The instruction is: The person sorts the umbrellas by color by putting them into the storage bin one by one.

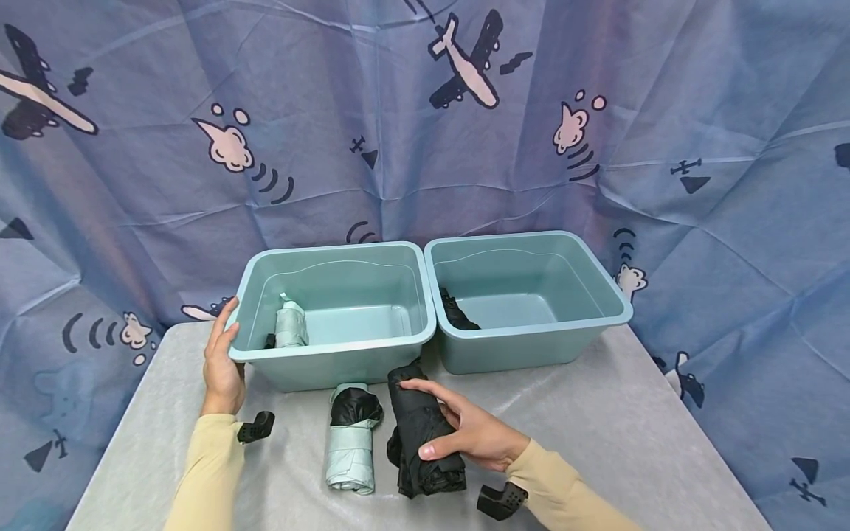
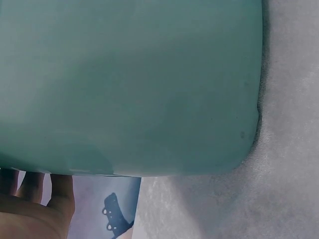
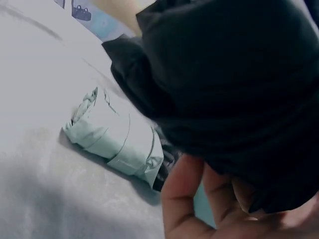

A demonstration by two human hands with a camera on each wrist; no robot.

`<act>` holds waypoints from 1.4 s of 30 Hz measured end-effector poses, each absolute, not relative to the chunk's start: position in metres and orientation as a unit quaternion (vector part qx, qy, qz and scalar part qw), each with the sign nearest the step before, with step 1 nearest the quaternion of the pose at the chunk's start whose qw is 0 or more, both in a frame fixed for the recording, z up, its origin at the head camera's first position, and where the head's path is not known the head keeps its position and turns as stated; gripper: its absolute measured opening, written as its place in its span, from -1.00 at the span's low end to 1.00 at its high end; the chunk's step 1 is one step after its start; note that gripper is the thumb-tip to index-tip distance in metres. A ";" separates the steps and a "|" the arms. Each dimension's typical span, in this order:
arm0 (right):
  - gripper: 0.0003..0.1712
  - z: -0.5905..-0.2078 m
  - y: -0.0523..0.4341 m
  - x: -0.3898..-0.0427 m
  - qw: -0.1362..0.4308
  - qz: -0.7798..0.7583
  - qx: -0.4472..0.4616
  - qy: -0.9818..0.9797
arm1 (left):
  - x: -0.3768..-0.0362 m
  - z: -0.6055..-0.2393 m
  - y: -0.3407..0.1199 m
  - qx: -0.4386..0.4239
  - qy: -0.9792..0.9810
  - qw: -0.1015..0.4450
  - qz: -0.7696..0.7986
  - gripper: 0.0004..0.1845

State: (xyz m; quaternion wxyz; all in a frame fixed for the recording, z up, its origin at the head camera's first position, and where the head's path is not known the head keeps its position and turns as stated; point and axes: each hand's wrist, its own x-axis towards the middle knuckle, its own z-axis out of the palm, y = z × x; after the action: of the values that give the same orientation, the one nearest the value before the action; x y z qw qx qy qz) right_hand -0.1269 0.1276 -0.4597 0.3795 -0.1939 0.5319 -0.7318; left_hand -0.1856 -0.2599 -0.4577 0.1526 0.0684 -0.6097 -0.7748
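So the right hand (image 1: 465,435) is wrapped around a black folded umbrella (image 1: 421,435) lying near the front edge of the tabletop (image 1: 598,428), right next to a mint one (image 1: 350,450). The left hand (image 1: 222,361) rests flat-fingered against the left bin (image 1: 332,313)'s outer corner, gripping nothing. A second bin (image 1: 531,295) sits beside it.

This looks like a staged recording corner rather than a lived-in room. A creased blue fabric backdrop printed with cartoon aeroplanes (image 1: 465,63) hangs close behind a table draped in plain grey cloth (image 1: 631,435), with two matching pale teal plastic tubs (image 1: 524,346) side by side at its far edge.
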 end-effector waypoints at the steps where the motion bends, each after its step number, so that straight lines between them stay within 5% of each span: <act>1: 0.07 -0.458 0.129 -0.125 0.377 -0.731 -0.196 0.533 | -0.185 -0.458 -0.260 0.069 -0.610 0.153 -0.775 -0.47; 23: 0.09 -0.401 0.161 -0.125 0.303 -0.739 -0.275 0.535 | -0.186 -0.458 -0.261 0.068 -0.611 0.153 -0.774 -0.48; 42: 0.07 -0.351 0.211 -0.204 0.243 -0.686 -0.219 0.650 | -0.186 -0.457 -0.261 0.073 -0.615 0.147 -0.771 -0.47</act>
State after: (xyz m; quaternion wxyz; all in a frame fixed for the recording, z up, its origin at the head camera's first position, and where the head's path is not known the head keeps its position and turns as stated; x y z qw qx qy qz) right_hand -0.2041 0.2110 -0.3510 0.2434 -0.2193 0.6498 -0.6859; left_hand -0.1857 -0.2606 -0.4574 0.1472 0.0726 -0.6153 -0.7710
